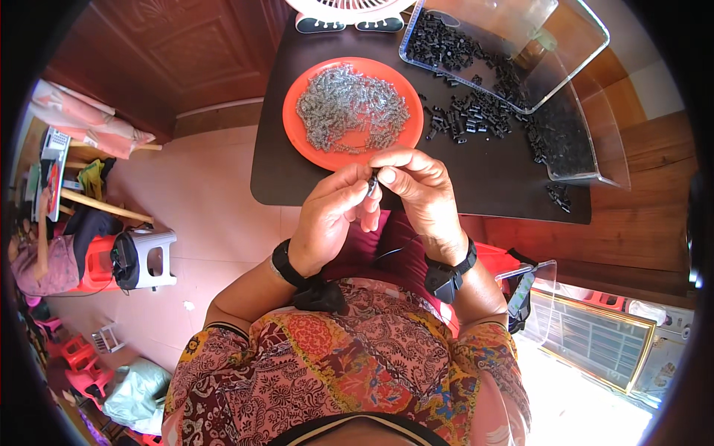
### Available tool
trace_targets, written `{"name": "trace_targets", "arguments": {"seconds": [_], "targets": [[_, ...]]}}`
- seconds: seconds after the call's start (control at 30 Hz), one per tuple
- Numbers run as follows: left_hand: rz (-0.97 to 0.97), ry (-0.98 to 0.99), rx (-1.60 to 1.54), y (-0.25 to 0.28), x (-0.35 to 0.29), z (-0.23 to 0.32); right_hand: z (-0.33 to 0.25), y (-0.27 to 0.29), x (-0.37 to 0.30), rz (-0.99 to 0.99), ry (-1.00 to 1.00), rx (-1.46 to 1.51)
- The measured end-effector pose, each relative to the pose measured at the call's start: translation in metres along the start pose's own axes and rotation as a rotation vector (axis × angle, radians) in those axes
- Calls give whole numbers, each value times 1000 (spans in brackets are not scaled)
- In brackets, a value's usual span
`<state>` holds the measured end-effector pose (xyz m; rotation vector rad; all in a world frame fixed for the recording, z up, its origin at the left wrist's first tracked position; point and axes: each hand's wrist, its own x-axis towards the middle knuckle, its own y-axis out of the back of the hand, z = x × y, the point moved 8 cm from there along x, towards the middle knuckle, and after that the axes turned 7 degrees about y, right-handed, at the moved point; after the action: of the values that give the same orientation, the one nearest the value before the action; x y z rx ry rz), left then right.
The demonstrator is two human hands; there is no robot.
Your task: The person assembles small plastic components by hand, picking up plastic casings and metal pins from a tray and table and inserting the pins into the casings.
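Note:
My left hand [332, 207] and my right hand [425, 195] meet just in front of the table's near edge. Pinched between their thumbs and fingertips is a small black plastic piece [373, 180], with a pale, shiny bit at its lower end. Its finer shape is too small to tell. Right beyond my fingers, a round red plate [291, 123] carries a heap of silvery metal pieces [349, 108] that look like small springs. Many loose black pieces [472, 115] like the held one lie on the dark table [297, 186], to the right of the plate.
A clear plastic bin [576, 70] lies tipped at the far right, black pieces spilling from it. A white fan [349, 9] stands at the back. Off to the left, another person [46, 260] sits near a grey-white stool [155, 259]. Below them lie red stools [83, 360].

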<state>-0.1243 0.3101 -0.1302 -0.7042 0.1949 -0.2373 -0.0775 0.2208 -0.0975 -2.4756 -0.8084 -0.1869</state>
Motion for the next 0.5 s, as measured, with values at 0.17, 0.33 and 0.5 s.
{"name": "trace_targets", "arguments": {"seconds": [0.17, 0.33, 0.5], "targets": [[0, 4, -57, 1, 0, -3, 0, -3, -1, -18, 13, 28], [-5, -16, -44, 1, 0, -4, -1, -2, -4, 86, 45, -35], [-1, -44, -49, -3, -1, -2, 11, -2, -12, 139, 10, 86]]}}
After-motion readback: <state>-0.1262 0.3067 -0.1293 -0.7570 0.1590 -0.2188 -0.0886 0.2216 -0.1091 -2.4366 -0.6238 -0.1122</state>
